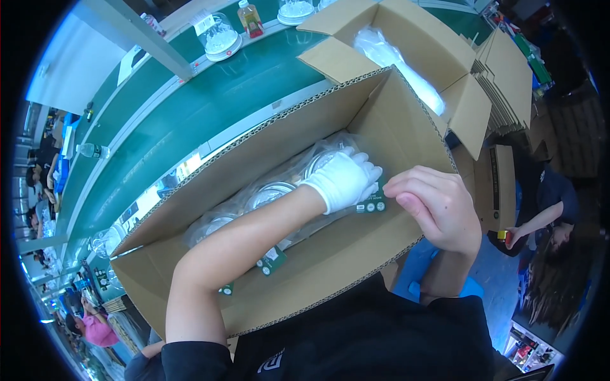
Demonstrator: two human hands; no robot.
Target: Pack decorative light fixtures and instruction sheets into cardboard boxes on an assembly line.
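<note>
The large open cardboard carton (330,254) sits tilted in front of the person, its opening toward the camera. Inside, along the far wall, lies a row of round, metal-rimmed items sealed in clear plastic bags (270,193) with small green labels at their lower edges. The left hand (343,178), in a white glove, reaches deep into the carton; the bare forearm runs diagonally up from the lower left, elbow bent over the near wall. Its fingers curl down over the rightmost bagged item (327,159) and rest on it; whether they actually pinch the bag cannot be told, since the glove hides the contact. The right hand (438,206), bare, is at the right end of the carton, fingers curled inward and thumb forward, closed loosely around the carton's end wall near the upper corner. A second open carton (413,57) holding clear plastic stands beyond, beside a green conveyor belt (210,108).
</note>
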